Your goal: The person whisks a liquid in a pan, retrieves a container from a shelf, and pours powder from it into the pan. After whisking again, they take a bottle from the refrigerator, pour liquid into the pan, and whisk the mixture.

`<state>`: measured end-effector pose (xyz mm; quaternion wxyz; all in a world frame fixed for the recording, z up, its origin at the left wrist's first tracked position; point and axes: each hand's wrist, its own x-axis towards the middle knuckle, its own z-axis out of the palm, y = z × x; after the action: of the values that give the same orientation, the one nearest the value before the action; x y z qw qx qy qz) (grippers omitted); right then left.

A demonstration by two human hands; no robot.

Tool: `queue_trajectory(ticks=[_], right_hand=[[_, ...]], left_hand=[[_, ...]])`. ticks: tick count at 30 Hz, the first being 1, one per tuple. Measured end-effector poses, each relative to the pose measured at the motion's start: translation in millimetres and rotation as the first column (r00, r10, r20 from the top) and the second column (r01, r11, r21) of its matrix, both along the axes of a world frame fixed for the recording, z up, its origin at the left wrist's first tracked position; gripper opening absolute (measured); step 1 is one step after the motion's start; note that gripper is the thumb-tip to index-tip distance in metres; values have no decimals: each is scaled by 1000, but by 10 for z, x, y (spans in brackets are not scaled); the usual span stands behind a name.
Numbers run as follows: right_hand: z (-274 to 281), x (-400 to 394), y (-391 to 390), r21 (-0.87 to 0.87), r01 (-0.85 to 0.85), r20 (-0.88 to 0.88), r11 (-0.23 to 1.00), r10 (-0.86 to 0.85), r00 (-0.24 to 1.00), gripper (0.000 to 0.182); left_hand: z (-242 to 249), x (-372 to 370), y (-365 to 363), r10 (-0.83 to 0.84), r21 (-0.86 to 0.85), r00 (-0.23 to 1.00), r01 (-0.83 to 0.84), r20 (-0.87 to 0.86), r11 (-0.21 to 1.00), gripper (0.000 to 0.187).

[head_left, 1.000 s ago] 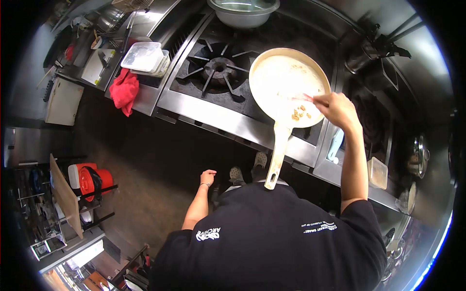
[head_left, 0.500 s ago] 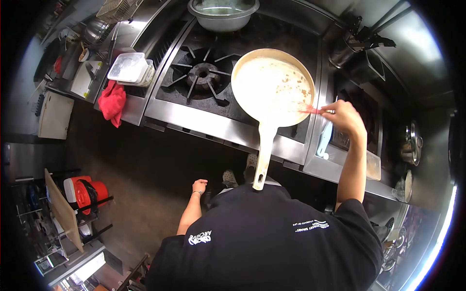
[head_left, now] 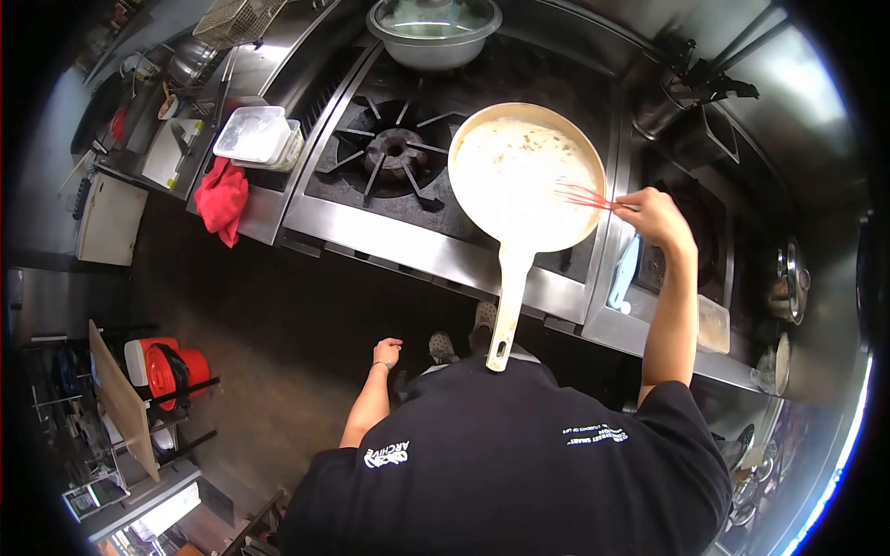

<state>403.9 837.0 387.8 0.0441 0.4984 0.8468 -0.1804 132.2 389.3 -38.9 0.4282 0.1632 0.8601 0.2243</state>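
A cream-coloured pan point(head_left: 512, 269) with a long handle sits on the stove, its handle pointing at my body. White sauce point(head_left: 528, 176) with brown bits fills it. My right hand point(head_left: 655, 217), right of the pan, is closed round the handle of a red whisk point(head_left: 586, 195), whose wires reach over the rim into the sauce. Away from the stove, my left hand point(head_left: 387, 351) hangs low at my left side, its fingers curled together; whether anything is inside them is too small to tell.
Left of the pan is a bare burner point(head_left: 396, 154), with a lidded pot point(head_left: 434, 35) behind it. A red cloth point(head_left: 222, 201) and plastic containers point(head_left: 252, 135) are on the left counter. Right of the stove lie a light-blue utensil point(head_left: 625, 271) and a clear container point(head_left: 713, 324).
The whisk has shifted in the sauce and its wires now show more plainly. The brown bits have moved toward the pan's far side. The whole view has shifted slightly.
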Motion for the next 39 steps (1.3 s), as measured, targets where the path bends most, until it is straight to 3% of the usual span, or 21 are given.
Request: queue_trajectory(ticks=[3,5,6,9,11,13,15,17,19,22,25,26,27,29,31,34,35,37,39], right_hand=[[-58,-101,80,50,44,13,998,-45,999,26],[-326,-295,73,147,-128,-251,981,163,954,25],[-298,-320,60,104,-158,-233,982,179,956,26],[10,-286,162,20,21,-55,1000,-20,998,26],[-166,-358,251,82,14,-57,996,-9,998,25],[-453,-515,258,184,-181,-239,966,223,945,24],[-278,-542,181,135,-204,-193,970,228,954,24],[-105,-487,219,62,-40,-105,997,46,993,25],[-195,-613,179,116,-9,-117,993,23,993,25],[-462,-782,53,172,-307,-227,936,341,912,22],[-313,-555,284,42,-201,-181,979,206,962,23],[-269,-609,277,64,-53,-184,997,64,981,24],[-331,-667,236,62,-50,-182,997,61,981,24],[-483,-845,126,133,-179,-264,975,209,942,23],[-387,-887,-137,97,-326,-230,940,340,912,25],[-197,-601,43,40,-165,-123,985,169,978,25],[-187,-584,14,127,-78,-160,989,98,982,24],[-293,-604,-107,148,-163,-235,975,195,952,27],[-306,-614,-336,-18,-283,-231,959,271,934,29]], left_hand=[[11,7,-51,22,7,1000,-22,0,1000,20],[57,22,-54,3,21,1000,-2,-19,1000,20],[75,25,-79,-20,-10,999,20,-35,1000,20],[13,-4,-153,34,-40,999,-34,9,999,20],[50,20,-159,89,19,996,-89,10,996,20],[40,22,-171,56,-2,998,-56,-3,998,21],[57,7,-168,29,-30,999,-29,-18,999,21],[77,5,-172,90,-2,996,-90,-4,996,22],[86,40,-202,83,7,997,-83,-9,997,22],[29,46,-192,94,3,995,-94,22,996,22],[26,60,-233,124,-35,991,-123,48,992,26],[-17,67,-250,136,2,989,-136,50,991,26],[-35,86,-258,145,40,988,-147,55,988,26],[-54,106,-287,128,8,990,-129,67,992,24],[-41,94,-293,117,-26,991,-115,72,993,23],[-5,78,-326,102,-14,994,-102,29,995,21],[-45,74,-327,120,6,992,-120,32,993,22],[-120,53,-311,131,34,991,-132,40,991,22],[-121,53,-353,117,-22,992,-116,53,993,22]])
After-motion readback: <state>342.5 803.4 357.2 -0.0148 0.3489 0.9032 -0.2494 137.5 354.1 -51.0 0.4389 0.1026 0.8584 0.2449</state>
